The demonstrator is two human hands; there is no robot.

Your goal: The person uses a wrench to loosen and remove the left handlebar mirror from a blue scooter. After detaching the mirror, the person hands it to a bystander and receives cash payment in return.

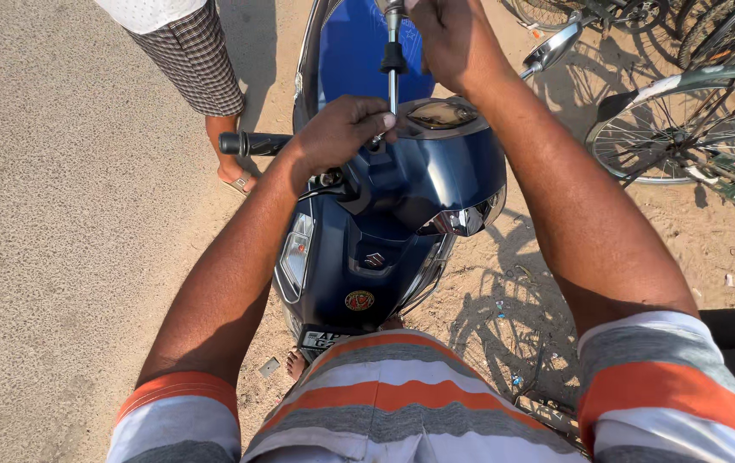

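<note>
- Overall, the ground [59, 257] fills the left half of the frame as grey paved surface and turns to sandy dirt on the right, where shadows of spoked wheels fall.
- A dark blue scooter [384, 231] stands at centre frame, seen from above and in front; its front panel, headlamp cover and number plate face the lower centre, and its seat runs to the top edge.
- Bicycles [693, 129] are parked at the upper right, well apart from the scooter, with wheels and a green frame visible.
- A second person [200, 60] stands at the upper left in checked shorts, one sandalled foot just beside the scooter's left-frame handlebar grip [252, 143].
- The worker's striped orange, grey and white shirt occupies the bottom edge, both forearms reaching up to the handlebar cover.
- The right hand [453, 39], at top centre, is closed around the upper end of a long metal tool [393, 69] with a black collar; the tool stands nearly upright, its tip down at the handlebar cover beside the instrument display [440, 114].
- The left hand [342, 133], centre frame, rests on the handlebar cover with fingers curled, its fingertips pinching the tool's lower shaft.
- A mirror [553, 47] projects from the scooter just right of the right hand.
</note>
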